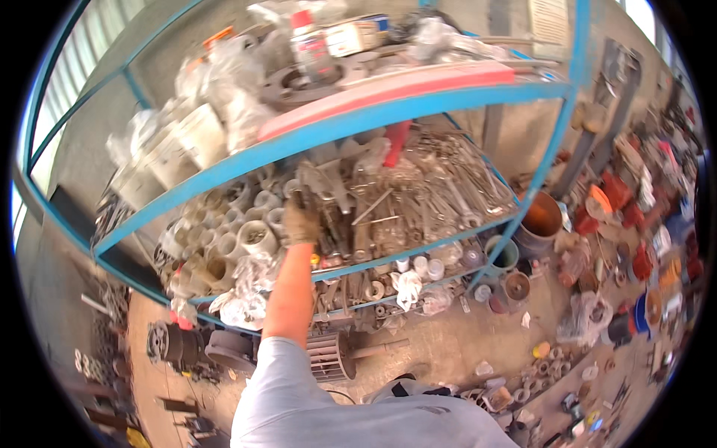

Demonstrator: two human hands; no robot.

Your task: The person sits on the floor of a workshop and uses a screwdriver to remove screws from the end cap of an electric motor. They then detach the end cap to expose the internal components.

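Observation:
My left hand, in a brownish work glove, reaches into the middle shelf of a blue metal rack. It is among the metal parts, where the pale pipe pieces meet the tools. Its fingers are blurred and blend with the parts behind, so I cannot tell whether they grip anything. Left of the glove are several pale tubes and cups. On its right lie dark metal bars and a heap of wrenches. My right hand does not show.
The top shelf carries a red-capped spray can, white buckets and plastic bags. Jars sit on the lower shelf. A slotted metal drum with a shaft lies on the floor below. Buckets, a rusty drum and scattered parts crowd the right side.

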